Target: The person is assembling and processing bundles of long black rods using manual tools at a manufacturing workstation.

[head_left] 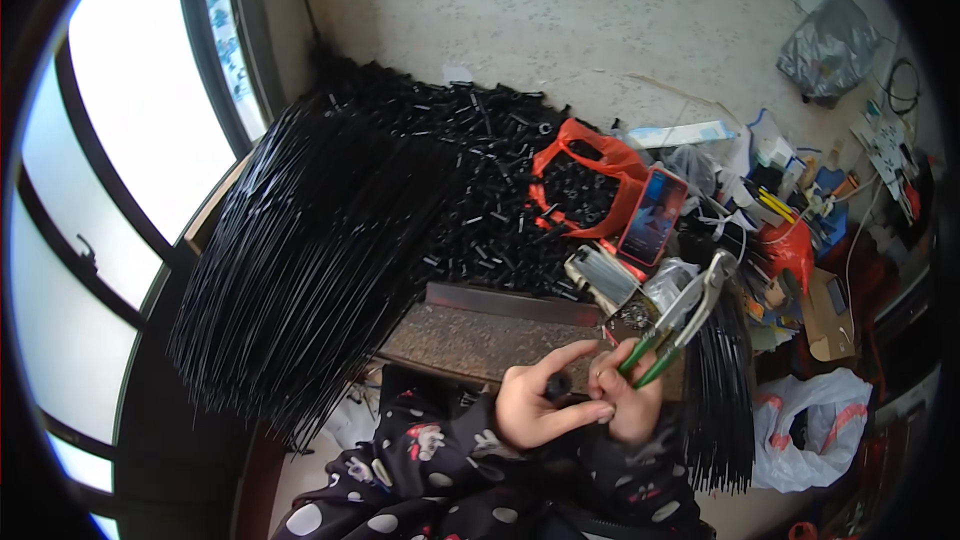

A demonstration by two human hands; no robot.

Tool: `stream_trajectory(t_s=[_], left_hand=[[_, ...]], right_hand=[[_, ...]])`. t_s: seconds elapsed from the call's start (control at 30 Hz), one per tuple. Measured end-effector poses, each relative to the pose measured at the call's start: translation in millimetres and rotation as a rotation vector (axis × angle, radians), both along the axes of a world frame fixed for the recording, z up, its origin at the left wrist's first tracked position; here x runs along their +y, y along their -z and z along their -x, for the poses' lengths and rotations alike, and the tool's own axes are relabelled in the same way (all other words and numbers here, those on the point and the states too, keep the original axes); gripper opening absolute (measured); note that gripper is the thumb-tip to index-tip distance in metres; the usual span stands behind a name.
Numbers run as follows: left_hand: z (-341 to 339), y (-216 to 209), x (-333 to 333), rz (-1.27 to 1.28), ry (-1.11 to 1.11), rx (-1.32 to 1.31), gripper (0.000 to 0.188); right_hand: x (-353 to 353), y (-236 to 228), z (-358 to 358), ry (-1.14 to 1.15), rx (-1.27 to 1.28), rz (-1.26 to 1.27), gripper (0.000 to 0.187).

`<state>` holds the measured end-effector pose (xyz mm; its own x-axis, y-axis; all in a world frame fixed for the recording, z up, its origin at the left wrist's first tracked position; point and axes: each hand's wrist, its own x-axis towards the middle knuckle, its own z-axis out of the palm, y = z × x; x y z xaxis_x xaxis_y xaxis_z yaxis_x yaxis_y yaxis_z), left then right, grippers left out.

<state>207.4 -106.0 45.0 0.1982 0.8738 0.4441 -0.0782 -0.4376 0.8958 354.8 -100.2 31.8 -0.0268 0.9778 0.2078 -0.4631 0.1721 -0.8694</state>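
My left hand (530, 408) is closed over the front edge of the work table, curled around a small black plastic piece (557, 386) that shows between thumb and forefinger. Its thumb reaches across to the fingers of my right hand (630, 402). That right hand is closed around green-handled locking pliers (655, 357), whose silver jaws point up and away to the right. Whether a thin part lies between the two hands' fingertips is too small to tell. Beyond them spreads a large heap of short black plastic pieces (480, 210).
A thick bundle of long black strands (300, 270) lies at the left, another strand bundle (718, 410) hangs at the right. A metal bar (510, 304) borders the heap. A red bag (625, 205), a phone (654, 218), cluttered tools and a white plastic bag (812, 430) are rightward.
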Motion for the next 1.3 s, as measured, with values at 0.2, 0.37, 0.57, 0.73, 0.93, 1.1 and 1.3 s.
stream_trajectory(t_s=[0.2,0.37,0.57,0.73,0.93,1.1,1.3], left_hand=[[5,-5,-14,-0.063,-0.042,-0.039,0.068],[10,-4,-26,-0.187,0.030,-0.022,0.074],[14,-1,-30,-0.238,0.064,0.001,0.075],[17,3,-24,-0.178,0.036,0.008,0.074],[21,0,-16,-0.064,-0.021,0.001,0.070],[23,-1,-15,-0.051,-0.015,0.019,0.069],[23,0,-13,-0.066,-0.031,0.029,0.071]], right_hand=[[-30,-10,31,0.257,-0.156,-0.133,0.026],[-38,-16,33,0.500,-0.337,-0.192,0.025],[-26,-9,27,0.405,-0.374,-0.481,0.026],[-36,-10,40,0.428,-0.322,-0.265,0.026],[-42,-9,49,0.091,-0.103,-0.231,0.026],[-42,-10,50,0.107,-0.137,-0.209,0.027],[-40,-9,49,0.142,-0.181,-0.195,0.028]])
